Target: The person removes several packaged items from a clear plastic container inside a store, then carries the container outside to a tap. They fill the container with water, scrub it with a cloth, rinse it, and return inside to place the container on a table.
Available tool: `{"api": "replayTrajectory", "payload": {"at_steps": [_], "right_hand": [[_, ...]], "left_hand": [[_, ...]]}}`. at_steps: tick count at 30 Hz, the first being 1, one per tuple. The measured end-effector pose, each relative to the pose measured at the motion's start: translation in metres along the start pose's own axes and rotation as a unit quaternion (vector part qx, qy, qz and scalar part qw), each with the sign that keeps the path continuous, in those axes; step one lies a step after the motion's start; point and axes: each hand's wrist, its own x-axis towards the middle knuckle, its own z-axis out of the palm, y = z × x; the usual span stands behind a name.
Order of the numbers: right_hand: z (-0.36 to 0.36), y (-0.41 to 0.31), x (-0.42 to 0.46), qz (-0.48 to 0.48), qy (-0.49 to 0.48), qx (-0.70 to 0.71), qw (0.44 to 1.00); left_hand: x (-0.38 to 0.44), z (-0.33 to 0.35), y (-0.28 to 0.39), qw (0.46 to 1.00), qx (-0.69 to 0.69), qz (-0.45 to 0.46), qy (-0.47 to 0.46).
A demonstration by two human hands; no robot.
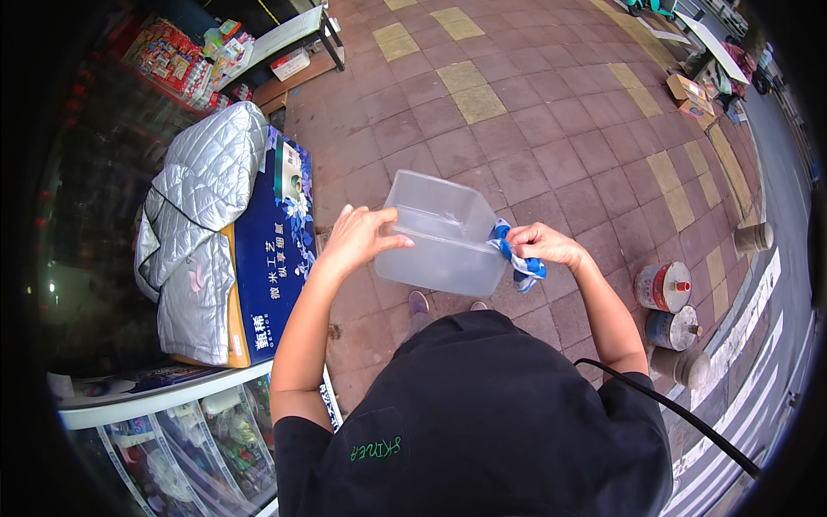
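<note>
Before me, above the tiled pavement, is an empty translucent plastic bin, its open top tilted so that the inside shows. My left hand grips its near-left rim, with the thumb on one side of the wall and fingers on the other. At the bin's right end my right hand pinches a blue-and-white cloth. Part of the cloth lies against the bin's right corner and the rest hangs bunched below my fingers.
At left, a quilted silver cover drapes beside a dark blue box, above a glass-fronted cabinet. Packaged goods and a bench stand further off. Several bollards and drums line the right, near a road.
</note>
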Motion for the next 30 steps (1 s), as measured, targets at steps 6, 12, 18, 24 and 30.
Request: {"api": "replayTrajectory", "payload": {"at_steps": [6,12,18,24,30], "right_hand": [[0.02,-0.029,-0.01,0.048,-0.032,-0.022,0.998],[0.04,-0.067,-0.014,-0.015,-0.012,-0.129,0.991],[0.063,-0.105,0.036,-0.047,0.012,-0.105,0.993],[0.059,-0.102,0.022,-0.01,-0.007,-0.121,0.993],[0.059,-0.082,0.017,-0.049,0.031,-0.15,0.987]], "left_hand": [[0.009,0.003,-0.025,0.968,-0.006,0.214,0.13],[0.012,0.004,-0.017,0.919,-0.318,0.229,-0.031],[0.012,0.006,0.02,0.918,-0.266,0.293,-0.02],[0.006,0.001,0.011,0.917,-0.248,0.312,0.023],[0.005,-0.004,0.01,0.918,-0.254,0.303,0.029]]}}
